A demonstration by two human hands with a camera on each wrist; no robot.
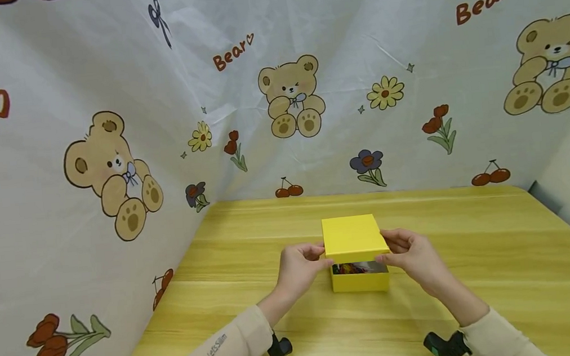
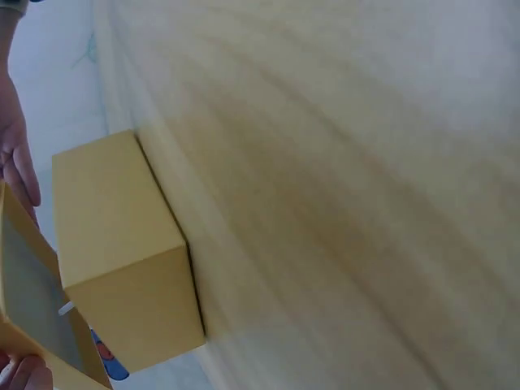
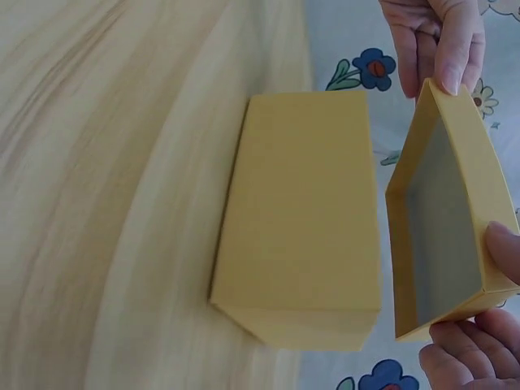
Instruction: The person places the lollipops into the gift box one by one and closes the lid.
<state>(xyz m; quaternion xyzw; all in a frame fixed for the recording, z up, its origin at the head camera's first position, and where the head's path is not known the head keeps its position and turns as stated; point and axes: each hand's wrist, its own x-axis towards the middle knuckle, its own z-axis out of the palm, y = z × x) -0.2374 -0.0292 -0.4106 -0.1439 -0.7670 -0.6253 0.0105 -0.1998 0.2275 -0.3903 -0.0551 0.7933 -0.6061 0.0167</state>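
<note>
A yellow box lid point(image 1: 353, 234) is held just above a yellow box point(image 1: 360, 283) that stands on the table. My left hand point(image 1: 298, 267) pinches the lid's left side between thumb and fingers. On the opposite side, my right hand point(image 1: 416, 260) pinches it the same way. Through the gap below the lid, some small colourful contents point(image 1: 350, 269) show inside the box, too small to make out. In the right wrist view the lid point(image 3: 496, 179) is apart from the box point(image 3: 301, 203), its hollow grey underside facing the box's opening.
The wood-grain table point(image 1: 248, 226) stretches around the box on all sides. A white cloth point(image 1: 333, 32) printed with bears and flowers hangs behind it and along the left. Black devices point(image 1: 279, 348) are strapped at both wrists.
</note>
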